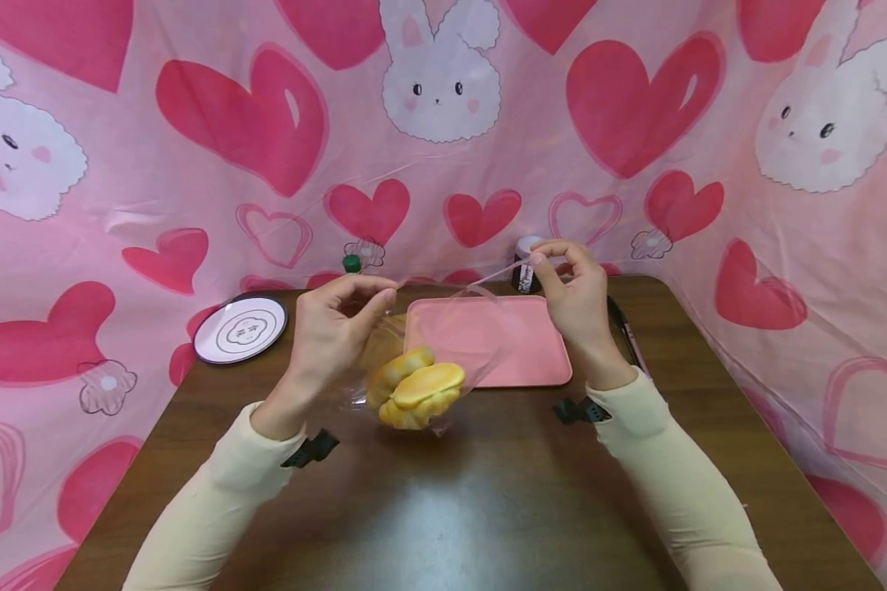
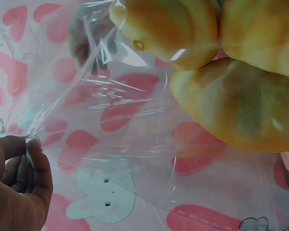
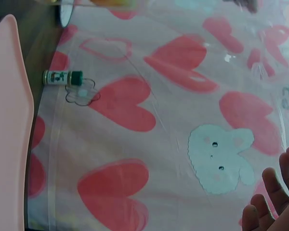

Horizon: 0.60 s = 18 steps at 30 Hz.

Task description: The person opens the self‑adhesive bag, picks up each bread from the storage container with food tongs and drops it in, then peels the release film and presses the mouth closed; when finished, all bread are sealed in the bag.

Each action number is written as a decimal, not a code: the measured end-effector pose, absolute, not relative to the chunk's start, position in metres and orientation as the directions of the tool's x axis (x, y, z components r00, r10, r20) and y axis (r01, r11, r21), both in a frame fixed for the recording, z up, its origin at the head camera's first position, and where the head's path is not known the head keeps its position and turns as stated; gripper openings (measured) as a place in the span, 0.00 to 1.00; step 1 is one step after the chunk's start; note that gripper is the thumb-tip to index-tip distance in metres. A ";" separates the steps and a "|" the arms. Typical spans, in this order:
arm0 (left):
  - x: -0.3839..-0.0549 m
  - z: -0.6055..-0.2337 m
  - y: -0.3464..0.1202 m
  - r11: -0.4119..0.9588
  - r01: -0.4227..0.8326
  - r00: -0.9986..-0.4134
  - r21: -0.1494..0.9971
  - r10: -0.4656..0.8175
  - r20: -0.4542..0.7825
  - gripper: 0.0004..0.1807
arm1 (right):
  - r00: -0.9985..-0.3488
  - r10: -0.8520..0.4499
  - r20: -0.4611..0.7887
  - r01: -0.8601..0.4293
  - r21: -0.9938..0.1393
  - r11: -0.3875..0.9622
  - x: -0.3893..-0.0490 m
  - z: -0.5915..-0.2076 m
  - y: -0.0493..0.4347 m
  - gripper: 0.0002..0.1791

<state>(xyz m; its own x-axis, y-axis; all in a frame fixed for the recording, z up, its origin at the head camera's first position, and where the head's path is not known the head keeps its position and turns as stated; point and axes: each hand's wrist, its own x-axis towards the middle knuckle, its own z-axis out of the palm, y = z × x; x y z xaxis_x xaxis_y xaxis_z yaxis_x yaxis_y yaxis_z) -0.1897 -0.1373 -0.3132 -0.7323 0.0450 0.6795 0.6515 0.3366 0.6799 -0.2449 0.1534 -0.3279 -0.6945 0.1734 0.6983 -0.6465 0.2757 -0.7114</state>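
A clear plastic bag [image 1: 488, 361] hangs above the table with several yellow-brown bread rolls [image 1: 421, 394] in its lower part. My left hand [image 1: 328, 332] pinches one side of the bag's rim between thumb and fingers. Opposite it, my right hand [image 1: 580, 304] pinches the other side, and the film is drawn taut between the two. The left wrist view shows the film gathered at the left fingertips [image 2: 33, 144], with the rolls [image 2: 241, 106] close to the camera. Only part of the right hand [image 3: 274, 207] enters the right wrist view, so its fingertips are partly cut off there.
Behind the bag lies a pink tray [image 1: 528, 349] on the brown table [image 1: 443, 509]. A white dark-rimmed plate [image 1: 210, 336] is at the back left. A green-capped bottle [image 3: 58, 77] and a dark can [image 1: 523, 277] stand at the back. Something long and black [image 1: 627, 332] lies right of the tray.
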 end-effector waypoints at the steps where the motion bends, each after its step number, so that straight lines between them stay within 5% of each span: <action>1: -0.190 -0.313 -0.138 0.337 0.650 -0.733 0.682 0.041 0.679 0.05 | -0.696 0.184 0.694 -0.642 -0.716 0.274 -0.246 -0.328 0.156 0.08; 18: -0.193 -0.310 -0.160 0.334 0.658 -0.708 0.675 -0.031 0.705 0.07 | -0.723 0.368 0.585 -0.547 -0.809 0.213 -0.262 -0.334 0.204 0.08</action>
